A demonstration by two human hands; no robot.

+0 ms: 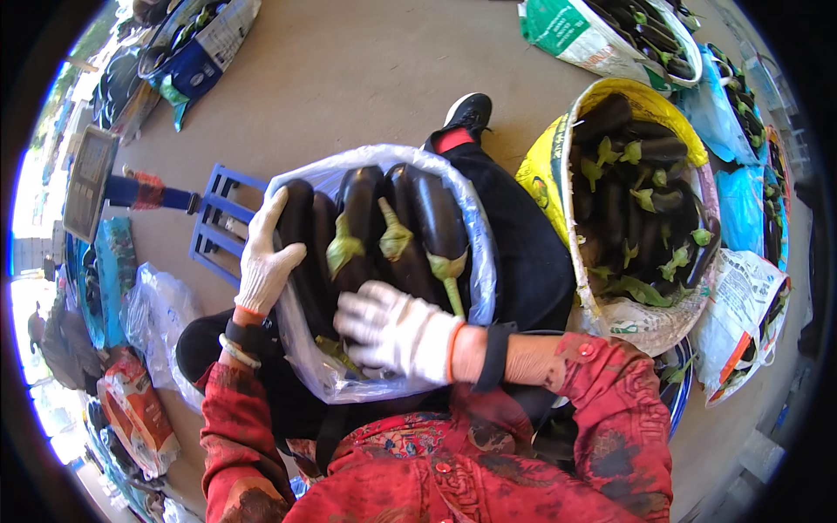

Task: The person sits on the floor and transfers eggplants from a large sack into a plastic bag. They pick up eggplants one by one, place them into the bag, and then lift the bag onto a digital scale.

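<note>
Before me sits a clear plastic bag (386,155) spread wide, packed with long dark eggplants (439,212) whose green caps face several ways. My left hand (267,255), in a white knit glove, rests at the bag's left side against an outer eggplant (298,235), thumb apart from the fingers. Palm down and blurred by motion, my gloved right hand (399,333) lies over the lower part of the same eggplants, fingers spread. It grips nothing that I can make out. What is under that palm is hidden.
On the right stands a yellow woven sack (546,170) full of eggplants. Further sacks, a green-and-white one (575,39) and a white one (735,314), surround it. A platform scale (219,216) with a display (89,183) is at left, near a loose plastic bag (157,304).
</note>
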